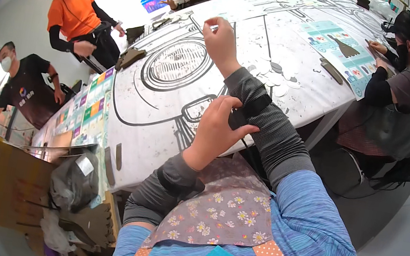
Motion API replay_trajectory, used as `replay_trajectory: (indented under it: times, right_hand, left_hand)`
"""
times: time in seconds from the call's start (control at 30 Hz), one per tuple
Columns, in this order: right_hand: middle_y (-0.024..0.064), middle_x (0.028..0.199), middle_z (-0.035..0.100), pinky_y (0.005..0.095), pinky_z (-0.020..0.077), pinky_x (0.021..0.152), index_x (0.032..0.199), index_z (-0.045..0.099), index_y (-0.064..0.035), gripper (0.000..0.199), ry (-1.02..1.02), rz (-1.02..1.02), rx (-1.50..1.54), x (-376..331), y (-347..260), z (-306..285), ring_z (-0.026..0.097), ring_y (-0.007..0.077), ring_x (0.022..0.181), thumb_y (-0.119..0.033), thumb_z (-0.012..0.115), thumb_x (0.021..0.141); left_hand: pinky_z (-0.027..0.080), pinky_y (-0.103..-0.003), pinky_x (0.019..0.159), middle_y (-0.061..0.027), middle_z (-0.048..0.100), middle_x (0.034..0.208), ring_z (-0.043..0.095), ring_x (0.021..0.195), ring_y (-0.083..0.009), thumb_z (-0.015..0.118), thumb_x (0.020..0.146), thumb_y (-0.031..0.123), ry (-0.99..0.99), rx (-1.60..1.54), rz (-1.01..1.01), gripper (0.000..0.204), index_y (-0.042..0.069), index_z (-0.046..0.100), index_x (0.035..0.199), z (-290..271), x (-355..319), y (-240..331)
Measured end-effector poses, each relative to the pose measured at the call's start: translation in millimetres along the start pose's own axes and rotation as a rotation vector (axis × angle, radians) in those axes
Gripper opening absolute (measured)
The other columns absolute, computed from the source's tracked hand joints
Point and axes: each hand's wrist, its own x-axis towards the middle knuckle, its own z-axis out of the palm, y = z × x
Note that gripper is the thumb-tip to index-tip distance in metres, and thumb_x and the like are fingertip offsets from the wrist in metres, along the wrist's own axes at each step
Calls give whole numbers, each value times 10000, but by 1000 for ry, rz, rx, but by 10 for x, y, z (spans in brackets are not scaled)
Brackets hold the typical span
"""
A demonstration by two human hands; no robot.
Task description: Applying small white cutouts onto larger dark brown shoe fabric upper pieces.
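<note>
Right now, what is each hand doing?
Left hand: open, fingers at the black wrist strap on the right forearm.
Right hand: raised over the white printed table cover, pinching something small; cannot tell what.

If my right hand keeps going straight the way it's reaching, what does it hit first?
Probably the white printed tablecloth just beyond the right hand, which pinches something small; depth is unclear.

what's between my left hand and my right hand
In the head view, the right forearm's grey striped sleeve with a black wrist band spans from left hand to right hand.
</note>
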Motion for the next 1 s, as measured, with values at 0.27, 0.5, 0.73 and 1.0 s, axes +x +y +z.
replay_trajectory:
  times: [0.27, 0.5, 0.73, 1.0]
  right_hand:
    - [124, 864, 651, 333, 490, 735, 911, 641, 9, 152, -148, 181, 139, -263, 79, -22, 621, 232, 818, -99, 576, 825]
    - [24, 852, 609, 206, 461, 673, 991, 626, 1, 157, -325, 787, 570, -669, -32, -35, 546, 93, 719, -52, 556, 861]
    - [73, 852, 620, 263, 511, 648, 961, 612, 16, 147, -306, 678, 362, -1091, 72, -239, 590, 138, 707, -18, 502, 869]
    - [178, 1278, 491, 322, 510, 804, 1211, 563, 9, 388, -497, 171, -31, -1538, -201, -413, 576, 266, 1017, 33, 548, 824]
  left_hand:
    - [488, -369, 717, -146, 582, 925, 600, 829, -315, 783, 753, 156, -138, 24, -16, 391, 19, 534, 1020, -93, -35, -156]
    - [478, -420, 644, -109, 575, 836, 597, 763, -325, 668, 710, 47, 82, 366, 10, 253, 52, 536, 926, -121, -43, -251]
    - [503, -426, 682, -98, 635, 946, 635, 862, -328, 622, 789, 64, 229, 325, -275, 265, 76, 555, 1045, -7, -259, -481]
    - [495, -425, 691, -141, 663, 966, 645, 872, -362, 607, 837, 78, 130, 223, -432, 418, 101, 485, 1236, 30, -453, -638]
